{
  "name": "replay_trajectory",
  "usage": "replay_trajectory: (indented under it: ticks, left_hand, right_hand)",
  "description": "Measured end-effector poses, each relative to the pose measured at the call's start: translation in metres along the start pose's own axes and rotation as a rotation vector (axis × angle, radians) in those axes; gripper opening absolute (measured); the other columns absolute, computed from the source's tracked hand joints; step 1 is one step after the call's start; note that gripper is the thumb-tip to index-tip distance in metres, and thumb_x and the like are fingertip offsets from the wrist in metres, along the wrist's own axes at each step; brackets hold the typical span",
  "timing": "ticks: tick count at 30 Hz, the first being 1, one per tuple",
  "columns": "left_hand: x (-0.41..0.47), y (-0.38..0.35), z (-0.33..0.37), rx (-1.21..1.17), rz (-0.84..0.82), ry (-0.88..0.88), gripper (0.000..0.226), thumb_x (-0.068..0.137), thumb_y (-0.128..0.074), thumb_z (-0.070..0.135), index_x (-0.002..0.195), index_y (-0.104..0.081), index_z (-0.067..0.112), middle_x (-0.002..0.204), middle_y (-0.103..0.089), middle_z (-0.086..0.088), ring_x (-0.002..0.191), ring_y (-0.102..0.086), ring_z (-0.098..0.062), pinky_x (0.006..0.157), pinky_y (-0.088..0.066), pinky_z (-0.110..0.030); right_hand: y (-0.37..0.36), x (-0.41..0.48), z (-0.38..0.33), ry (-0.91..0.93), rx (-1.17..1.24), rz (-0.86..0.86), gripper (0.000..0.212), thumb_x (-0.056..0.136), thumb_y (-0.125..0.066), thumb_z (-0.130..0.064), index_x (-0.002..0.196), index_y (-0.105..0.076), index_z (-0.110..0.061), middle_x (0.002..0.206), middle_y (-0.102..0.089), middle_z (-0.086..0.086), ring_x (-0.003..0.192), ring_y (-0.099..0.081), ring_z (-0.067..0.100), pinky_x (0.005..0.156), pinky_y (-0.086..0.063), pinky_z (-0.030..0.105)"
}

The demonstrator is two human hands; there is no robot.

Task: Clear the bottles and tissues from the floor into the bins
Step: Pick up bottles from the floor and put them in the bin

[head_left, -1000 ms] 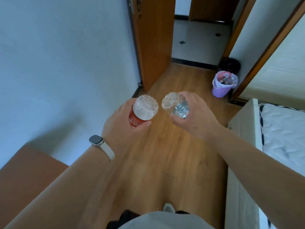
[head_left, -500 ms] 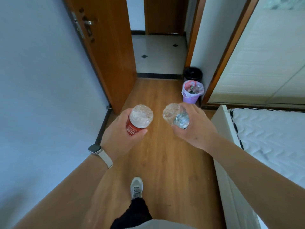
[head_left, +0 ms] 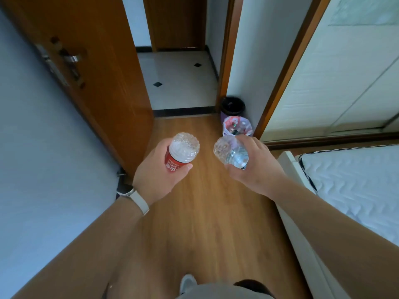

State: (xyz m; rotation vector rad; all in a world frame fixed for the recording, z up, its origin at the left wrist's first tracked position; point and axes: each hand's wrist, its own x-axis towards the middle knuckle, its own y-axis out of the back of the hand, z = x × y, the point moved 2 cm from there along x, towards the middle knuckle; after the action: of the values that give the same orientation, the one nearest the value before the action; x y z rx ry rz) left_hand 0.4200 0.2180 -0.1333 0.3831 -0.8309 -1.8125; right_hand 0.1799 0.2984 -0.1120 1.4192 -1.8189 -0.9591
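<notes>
My left hand (head_left: pixel 157 175) grips a clear plastic bottle with a red label (head_left: pixel 183 151), its ribbed base pointing toward me. My right hand (head_left: pixel 254 167) grips a second clear bottle with a bluish label (head_left: pixel 231 153), base also toward me. Both are held out over the wooden floor. Ahead against the right wall stand two bins: a purple bin (head_left: pixel 237 126) lined with a pale bag and holding rubbish, and behind it a black-lined bin (head_left: pixel 232 105). The right-hand bottle overlaps the purple bin's near edge in view.
An open wooden door (head_left: pixel 92 67) stands at the left, with a tiled hallway (head_left: pixel 179 83) beyond the threshold. A bed with a white mattress (head_left: pixel 354 182) borders the floor on the right. A grey wall runs along the left. My shoe (head_left: pixel 187 282) shows at the bottom.
I have walked forward along the wooden floor; the two bins are nearer and sit just beyond my right hand. Both hands keep their hold on the bottles.
</notes>
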Motion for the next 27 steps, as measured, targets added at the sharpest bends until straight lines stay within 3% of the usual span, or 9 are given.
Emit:
replay_trajectory:
  ticks: [14,19,23,27]
  left_hand:
    - [0.203,-0.063,-0.018,0.021,-0.091,-0.011,0.071,0.074,-0.073,0.057,0.132,-0.037,0.037,0.128,-0.055,0.015,0.112,-0.057,-0.009,0.088,-0.054,-0.028]
    - [0.305,-0.097,0.006,0.040,-0.134,0.038,0.071,0.074,-0.074,0.057,0.132,-0.036,0.039,0.129,-0.054,0.015,0.113,-0.056,-0.010,0.091,-0.051,-0.026]
    - [0.382,-0.117,0.033,0.057,-0.141,0.001,0.070,0.075,-0.073,0.055,0.133,-0.038,0.037,0.131,-0.055,0.014,0.115,-0.056,-0.012,0.095,-0.052,-0.033]
    - [0.442,-0.130,0.055,0.019,-0.119,-0.033,0.068,0.076,-0.076,0.049,0.132,-0.039,0.035,0.128,-0.056,0.013,0.113,-0.056,-0.012,0.093,-0.053,-0.033]
  right_hand:
    - [-0.014,0.186,0.084,-0.126,0.097,0.052,0.078,0.075,-0.076,-0.049,0.135,-0.028,-0.038,0.133,-0.047,-0.013,0.118,-0.050,0.013,0.095,-0.051,0.037]
    - [0.009,0.274,0.130,-0.162,0.130,0.022,0.077,0.076,-0.074,-0.051,0.136,-0.027,-0.038,0.138,-0.043,-0.012,0.122,-0.047,0.015,0.098,-0.049,0.037]
    - [0.037,0.342,0.163,-0.148,0.099,0.018,0.078,0.075,-0.072,-0.055,0.138,-0.028,-0.039,0.138,-0.042,-0.013,0.124,-0.043,0.014,0.102,-0.045,0.039]
    - [0.056,0.395,0.186,-0.144,0.097,0.080,0.072,0.076,-0.071,-0.056,0.133,-0.029,-0.042,0.133,-0.045,-0.016,0.116,-0.045,0.011,0.097,-0.048,0.037]
